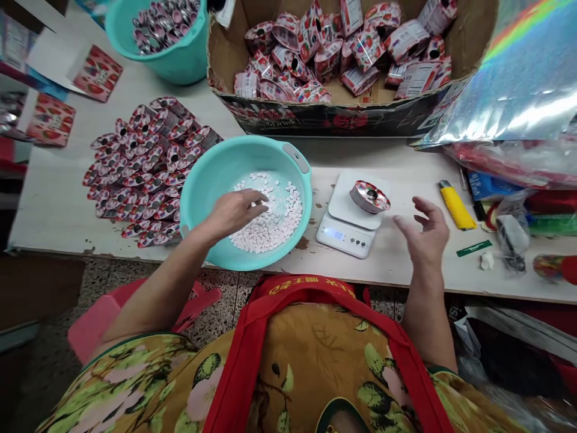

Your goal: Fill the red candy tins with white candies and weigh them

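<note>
My left hand [238,211] hovers over a turquoise basin [208,174] of small white tablet candies [265,233]. Its fingers point right, slightly bent, with a gap between them; I see nothing held, though the palm side is hidden. To the right of the basin, a white digital scale [336,207] with a lit display carries a red-and-white strawberry-print packet [369,197] with a round hole in its top. My right hand [424,231] is just right of the scale, palm turned toward it, fingers apart and holding nothing.
Many similar packets [144,162] stand packed together left of the basin. Behind it, a cardboard box [315,117] holds more packets. A second turquoise tub [175,63] contains small metallic-pink pieces. At right lie a yellow cutter [456,204] and shiny holographic film [527,72].
</note>
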Demonstrator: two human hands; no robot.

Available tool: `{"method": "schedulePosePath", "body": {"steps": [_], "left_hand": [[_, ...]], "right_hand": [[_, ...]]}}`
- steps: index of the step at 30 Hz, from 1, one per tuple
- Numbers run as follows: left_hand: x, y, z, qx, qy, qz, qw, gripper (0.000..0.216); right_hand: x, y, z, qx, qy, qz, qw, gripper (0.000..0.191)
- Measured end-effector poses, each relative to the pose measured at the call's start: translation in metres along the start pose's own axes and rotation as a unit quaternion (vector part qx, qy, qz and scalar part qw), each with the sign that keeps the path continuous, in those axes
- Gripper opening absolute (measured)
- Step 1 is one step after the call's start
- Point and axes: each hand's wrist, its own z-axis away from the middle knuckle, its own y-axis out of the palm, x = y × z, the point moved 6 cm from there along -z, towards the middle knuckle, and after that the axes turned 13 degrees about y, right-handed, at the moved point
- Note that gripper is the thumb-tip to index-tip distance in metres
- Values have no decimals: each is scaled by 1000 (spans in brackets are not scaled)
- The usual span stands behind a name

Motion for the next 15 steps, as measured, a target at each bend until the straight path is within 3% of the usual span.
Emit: {"method": "schedulePosePath", "body": {"steps": [3, 7, 9, 12, 13, 15], "left_hand": [[-41, -5, -24, -82, 87, 37, 992, 31], [-103, -16, -66, -118, 202, -5, 972, 46], [-124, -24, -81, -98, 224, -49, 968, 50], [-133, -44, -85, -31, 209, -81, 974, 42], [-128, -55, -82, -29, 194, -77, 978, 37], [-103, -84, -72, -83, 138, -61, 985, 33]], "right_hand": [[15, 27, -3, 17, -67, 116, 991, 59], [54, 56, -6, 46, -98, 66, 992, 38], [85, 70, -1, 88, -144, 40, 985, 36], [125, 90, 12, 159, -182, -3, 970, 37], [133, 96, 14, 178, -178, -28, 967, 44], [145, 103, 13, 193, -168, -71, 964, 64]]}}
